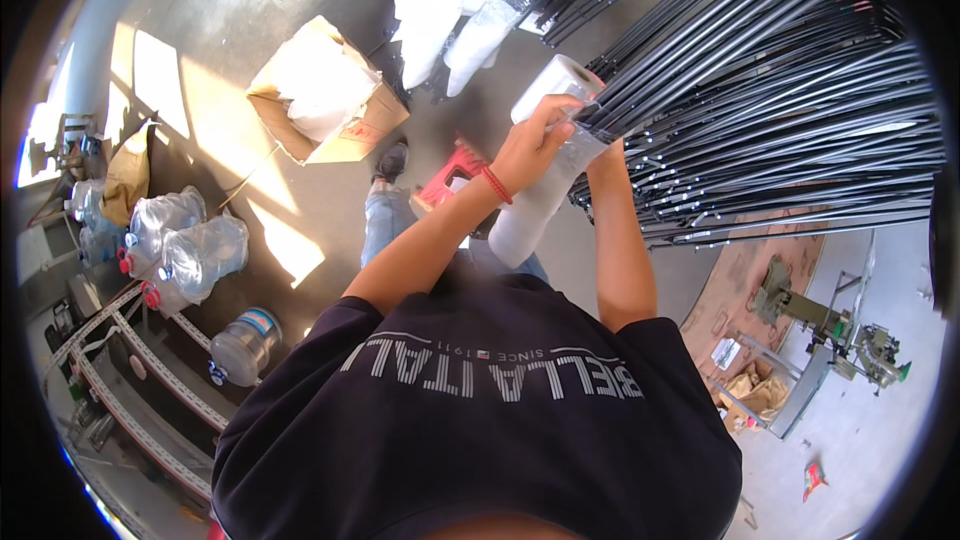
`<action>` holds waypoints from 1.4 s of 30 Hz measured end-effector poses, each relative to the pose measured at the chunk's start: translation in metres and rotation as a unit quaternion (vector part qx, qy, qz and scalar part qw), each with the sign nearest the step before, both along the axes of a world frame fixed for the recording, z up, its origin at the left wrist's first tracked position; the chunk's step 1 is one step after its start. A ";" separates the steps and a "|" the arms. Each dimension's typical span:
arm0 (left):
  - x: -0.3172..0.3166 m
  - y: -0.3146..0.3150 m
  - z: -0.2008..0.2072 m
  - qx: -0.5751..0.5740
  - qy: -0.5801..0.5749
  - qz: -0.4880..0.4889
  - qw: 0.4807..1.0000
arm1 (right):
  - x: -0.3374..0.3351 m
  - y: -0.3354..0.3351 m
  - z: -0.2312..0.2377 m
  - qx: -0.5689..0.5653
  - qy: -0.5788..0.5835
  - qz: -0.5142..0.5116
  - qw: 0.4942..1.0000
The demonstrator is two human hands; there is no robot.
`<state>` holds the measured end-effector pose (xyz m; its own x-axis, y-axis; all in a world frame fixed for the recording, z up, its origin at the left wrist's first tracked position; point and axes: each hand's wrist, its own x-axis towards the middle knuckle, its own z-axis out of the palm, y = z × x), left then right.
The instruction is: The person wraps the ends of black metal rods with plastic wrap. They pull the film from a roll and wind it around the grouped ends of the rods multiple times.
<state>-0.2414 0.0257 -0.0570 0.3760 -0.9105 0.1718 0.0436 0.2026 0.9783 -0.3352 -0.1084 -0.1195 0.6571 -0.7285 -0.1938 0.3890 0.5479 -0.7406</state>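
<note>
My left hand (540,137), with a red bracelet at the wrist, is closed on a roll of clear stretch film (556,86). The roll rests against a bundle of thin black rods (655,80) that slants away to the upper right. The near end of the bundle is covered in whitish plastic wrapping (530,218) and points towards my body. My right hand (607,158) is at the underside of the bundle, by the wrapping's edge. Its fingers are mostly hidden behind the plastic and rods, so their grip does not show.
Many loose black rods (790,160) lie stacked at the right. Wrapped rod ends (425,20) stand ahead. An open cardboard box (372,130) and a red stool (455,170) are near my feet. Water jugs (205,250) and a metal rack (150,365) stand left; a machine (815,315) is right.
</note>
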 end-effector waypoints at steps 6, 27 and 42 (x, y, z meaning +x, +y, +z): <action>0.003 -0.001 0.004 -0.010 0.005 -0.008 1.000 | 0.001 0.001 0.008 0.028 -0.003 0.017 0.999; 0.010 -0.013 -0.013 -0.020 0.060 -0.117 0.991 | 0.012 -0.012 0.013 -0.077 -0.058 0.074 0.993; 0.015 -0.008 0.015 0.154 0.236 -0.137 0.950 | 0.045 -0.009 0.029 -0.193 -0.098 0.135 0.967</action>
<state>-0.2265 0.0181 -0.0416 0.0859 -0.9650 -0.2477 0.5008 -0.1731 0.8481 -0.2904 -0.1177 -0.0903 0.8304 -0.5179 0.2055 0.4231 0.3462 -0.8373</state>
